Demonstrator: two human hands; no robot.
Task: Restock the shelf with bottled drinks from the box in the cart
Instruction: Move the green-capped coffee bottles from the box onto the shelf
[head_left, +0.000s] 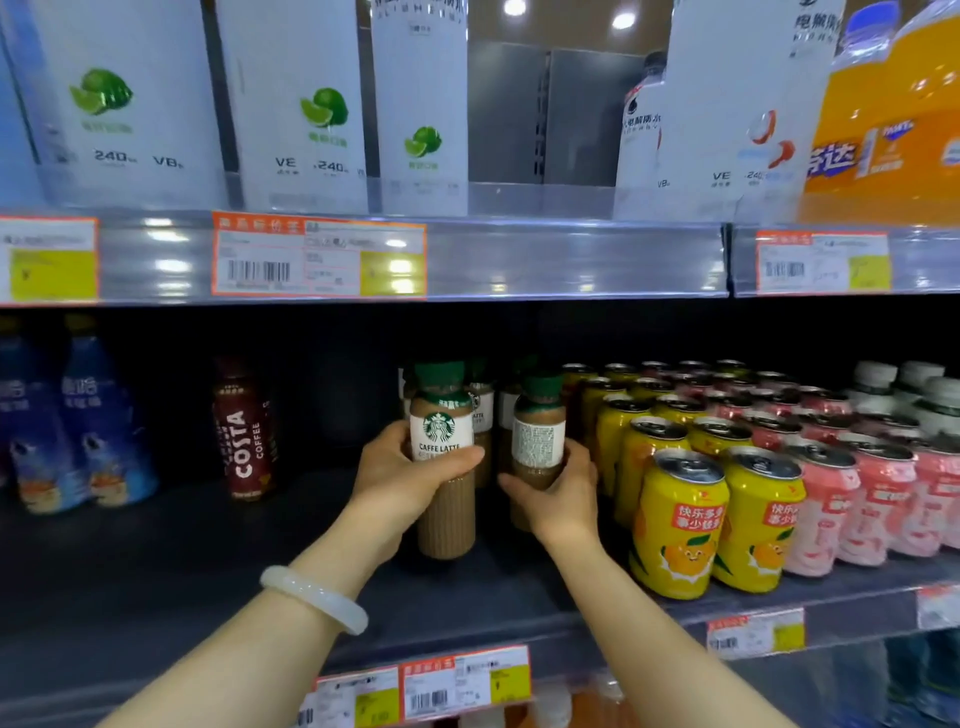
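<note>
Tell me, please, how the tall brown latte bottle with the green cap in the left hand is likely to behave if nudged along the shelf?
The tall brown latte bottle with the green cap looks full, so probably heavy for its size. Its tall, narrow shape suggests it may tip rather than slide. The left hand wraps its smooth label, which may be slippery.

Bare forearms — white bangle (316, 598), left wrist

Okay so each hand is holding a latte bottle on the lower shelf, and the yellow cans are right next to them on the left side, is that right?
Not quite: the head view shows the yellow cans to the right of the bottles. The rest holds: the left hand grips one latte bottle and the right hand grips another on the lower shelf.
</note>
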